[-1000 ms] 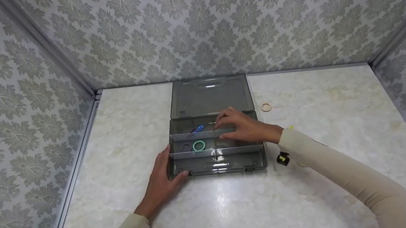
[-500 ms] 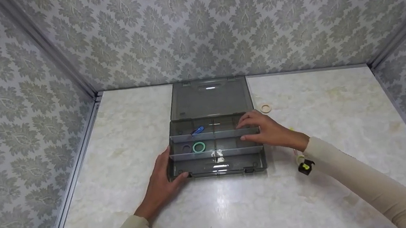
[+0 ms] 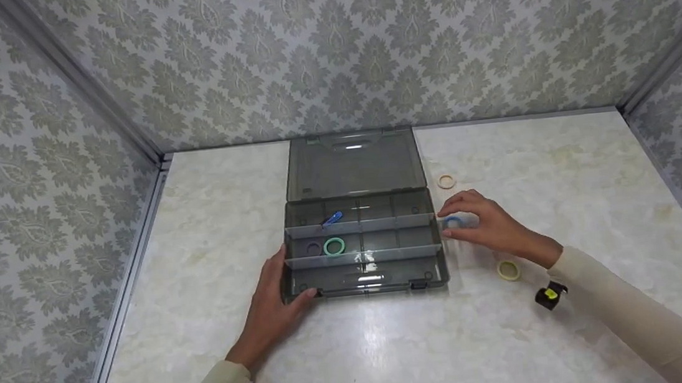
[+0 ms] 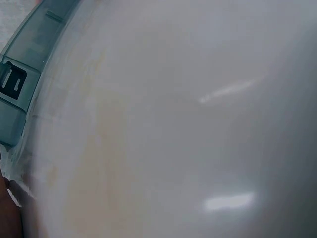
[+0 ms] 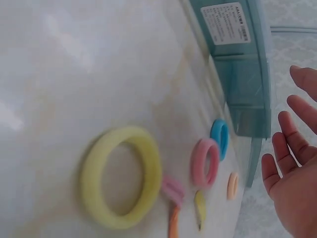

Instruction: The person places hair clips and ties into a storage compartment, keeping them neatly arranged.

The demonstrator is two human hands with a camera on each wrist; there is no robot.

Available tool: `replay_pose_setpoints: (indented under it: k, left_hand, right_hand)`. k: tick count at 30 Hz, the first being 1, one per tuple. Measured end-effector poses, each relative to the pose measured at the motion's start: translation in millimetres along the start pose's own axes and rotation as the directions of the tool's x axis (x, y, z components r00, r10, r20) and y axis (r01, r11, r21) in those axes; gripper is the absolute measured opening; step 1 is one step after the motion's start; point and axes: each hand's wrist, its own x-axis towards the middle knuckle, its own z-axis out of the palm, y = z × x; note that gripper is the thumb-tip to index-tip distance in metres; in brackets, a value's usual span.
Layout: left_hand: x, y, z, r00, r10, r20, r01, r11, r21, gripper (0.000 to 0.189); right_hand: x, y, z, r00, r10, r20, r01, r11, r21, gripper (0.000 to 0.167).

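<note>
Now, right hand [image 3: 488, 221]: fingers loosely spread, grip holding nothing, hovering just beside the grey box [image 3: 336, 276].
Blue ring [image 5: 226, 141]: on the table [image 3: 369, 351] below that hand, near the pink ring [image 5: 198, 164].
Left hand [image 3: 270, 304]: thumb on the box's front edge, fingers along its left side.
Green ring [image 3: 326, 247]: lying in the middle row.

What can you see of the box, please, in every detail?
The box is translucent, dark-tinted and plastic-looking, flat on the table, its lid open behind it. Two clear dividers make three rows: the back holds a blue clip, the middle two rings. The left hand holds its front left corner. One side bears a white label.
</note>
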Motion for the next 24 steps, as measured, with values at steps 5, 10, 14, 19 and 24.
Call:
replay_pose_setpoints:
  k: [5, 10, 14, 19, 24]
  left_hand:
    - [-0.2, -0.4, 0.0, 1.000, -0.010, 0.006, 0.011, 1.000, -0.009, 0.107]
    - [-0.6, -0.9, 0.3, 1.000, -0.005, 0.005, 0.005, 1.000, -0.012, 0.107]
    - [-0.9, -1.2, 0.6, 1.000, 0.004, -0.002, -0.004, 1.000, -0.009, 0.107]
    - [-0.3, -1.4, 0.4, 1.000, 0.022, -0.012, -0.022, 1.000, -0.011, 0.107]
    - [0.8, -2.7, 0.2, 0.999, 0.036, -0.018, -0.036, 0.999, -0.008, 0.108]
  right_hand:
    - [-13.6, 11, -3, 0.998, 0.048, -0.041, -0.047, 0.998, 0.030, 0.033]
    - [-26.5, 21, -6, 0.993, 0.107, -0.058, -0.102, 0.991, 0.090, 0.033]
    - [-36.3, 28, -8, 0.987, 0.139, -0.082, -0.133, 0.988, 0.082, 0.031]
    - [-44.8, 34, -10, 0.984, 0.131, -0.118, -0.131, 0.991, 0.003, 0.032]
    - [-49.9, 40, -13, 0.983, 0.154, -0.104, -0.160, 0.986, -0.053, 0.036]
